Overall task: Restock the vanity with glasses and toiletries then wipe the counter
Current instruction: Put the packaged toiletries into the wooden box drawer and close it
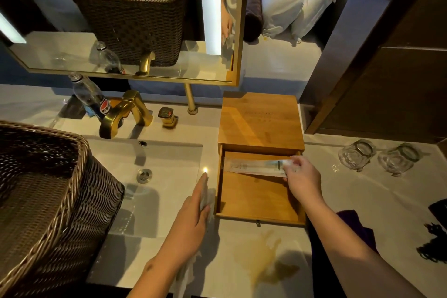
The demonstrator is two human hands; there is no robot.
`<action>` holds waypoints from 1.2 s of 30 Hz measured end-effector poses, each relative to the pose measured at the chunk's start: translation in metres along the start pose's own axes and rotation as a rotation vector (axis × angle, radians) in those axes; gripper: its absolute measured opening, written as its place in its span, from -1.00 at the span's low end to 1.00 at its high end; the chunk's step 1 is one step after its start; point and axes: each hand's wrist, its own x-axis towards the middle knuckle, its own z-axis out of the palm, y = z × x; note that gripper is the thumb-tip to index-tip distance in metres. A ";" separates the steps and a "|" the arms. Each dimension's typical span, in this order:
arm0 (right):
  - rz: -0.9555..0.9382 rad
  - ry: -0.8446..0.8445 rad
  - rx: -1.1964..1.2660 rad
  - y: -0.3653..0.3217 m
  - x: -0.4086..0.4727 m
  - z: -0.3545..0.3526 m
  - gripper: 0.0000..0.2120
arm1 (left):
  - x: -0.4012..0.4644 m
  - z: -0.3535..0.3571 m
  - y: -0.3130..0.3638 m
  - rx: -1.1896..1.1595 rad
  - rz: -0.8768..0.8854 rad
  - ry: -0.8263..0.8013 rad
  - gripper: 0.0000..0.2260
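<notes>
A wooden box stands on the white counter, its drawer pulled out toward me. My right hand pinches the right end of a long white toiletry packet lying across the back of the drawer. My left hand rests at the sink's right edge, just left of the drawer, with a white cloth or tissue held under its fingers. Two clear glasses stand upside down on the counter to the right of the box.
A large wicker basket fills the left, overhanging the sink. A gold faucet and a plastic cola bottle stand behind the basin. A yellowish spill stains the counter in front of the drawer. A dark purple cloth lies at right.
</notes>
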 end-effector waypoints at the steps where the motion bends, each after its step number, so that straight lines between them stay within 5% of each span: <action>1: -0.079 -0.012 -0.076 0.001 0.001 0.002 -0.68 | 0.003 0.002 -0.002 0.019 -0.007 -0.004 -0.34; 7: -0.518 0.006 -0.728 0.007 0.005 0.019 -0.67 | 0.012 0.011 -0.002 0.057 -0.032 -0.038 -0.34; 12: -0.714 -0.101 -0.833 0.021 0.008 0.037 -0.62 | 0.013 0.016 -0.003 0.072 -0.019 -0.062 -0.32; 20: -0.674 -0.188 -0.720 0.029 0.022 0.045 -0.61 | 0.011 0.034 -0.009 0.070 -0.091 -0.088 -0.36; 25: -0.664 -0.046 -0.655 0.028 0.028 0.048 -0.80 | 0.011 0.038 -0.007 0.065 -0.107 -0.086 -0.37; 30: -0.600 -0.089 -0.560 0.018 0.034 0.048 -0.95 | 0.012 0.035 -0.011 0.081 -0.117 -0.083 -0.37; 36: -0.583 -0.142 -0.575 0.018 0.032 0.057 -0.87 | 0.009 0.033 -0.015 0.075 -0.131 -0.082 -0.37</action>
